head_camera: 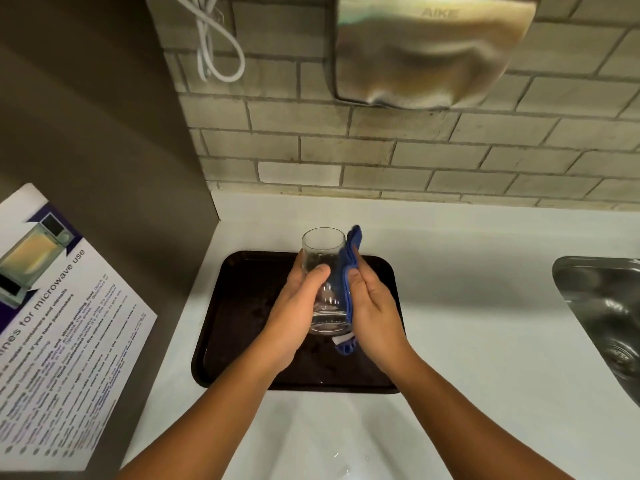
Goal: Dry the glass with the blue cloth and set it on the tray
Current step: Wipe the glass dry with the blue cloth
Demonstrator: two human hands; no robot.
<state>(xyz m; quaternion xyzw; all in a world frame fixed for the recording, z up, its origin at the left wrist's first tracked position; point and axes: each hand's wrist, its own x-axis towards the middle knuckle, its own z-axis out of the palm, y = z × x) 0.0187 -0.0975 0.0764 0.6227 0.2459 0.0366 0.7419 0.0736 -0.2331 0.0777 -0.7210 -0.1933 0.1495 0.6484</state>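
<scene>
I hold a clear drinking glass [323,252] in the air above the dark tray [239,306], its mouth pointing away from me. My left hand [298,306] wraps around the glass's left side, thumb across the front. Against the glass's right side, my right hand [372,306] presses a folded blue cloth [351,258]. The cloth sticks out above my fingers and below my palm, where a white tag shows. Nothing stands on the tray, which lies flat on the white counter [485,306].
A steel sink [602,313] is set into the counter at the right. A grey cabinet side with a microwave notice [59,327] stands at the left. A steel hand dryer [429,50] and a white cable [211,46] hang on the tiled wall behind.
</scene>
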